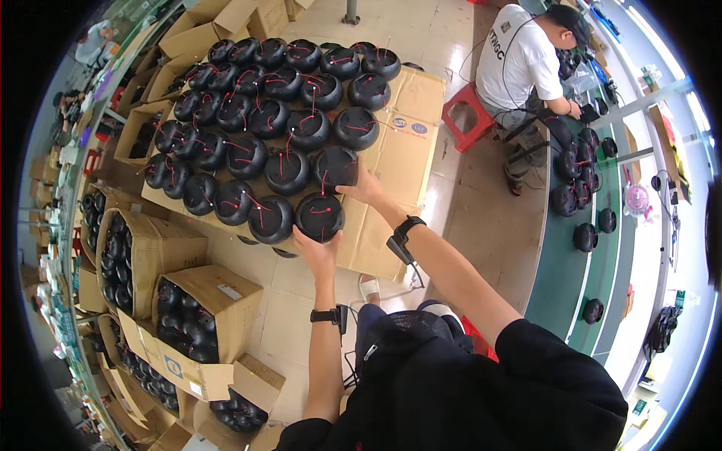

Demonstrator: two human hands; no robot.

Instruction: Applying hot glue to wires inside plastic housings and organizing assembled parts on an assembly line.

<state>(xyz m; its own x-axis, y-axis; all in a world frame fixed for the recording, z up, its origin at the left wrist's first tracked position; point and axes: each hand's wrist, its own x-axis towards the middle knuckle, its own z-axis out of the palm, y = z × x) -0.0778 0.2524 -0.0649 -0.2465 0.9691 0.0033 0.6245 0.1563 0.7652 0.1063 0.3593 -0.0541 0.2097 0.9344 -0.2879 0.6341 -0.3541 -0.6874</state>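
- Roundness means no real long axis here: the nearer black housing (320, 215) sits right past the left hand (319, 252), the farther black housing (335, 167) just left of the right hand (364, 186).
- Left's cupping the nearer one's rim, fingers spread; right's touching the farther one, can't tell if gripped.

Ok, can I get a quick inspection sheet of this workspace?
Surface: flat brown cardboard under crowded rows.
Job's things: round glossy black housings, set close together.
Clutter: open brown cardboard boxes on the left, several holding similar housings.
Grip: left hand cups the nearest housing; right hand touches the one just beyond; firmness unclear.
Cables: thin red wires loose on the housings.
Surroundings: person in white shirt on a red plastic stool, by a long green-topped bench.
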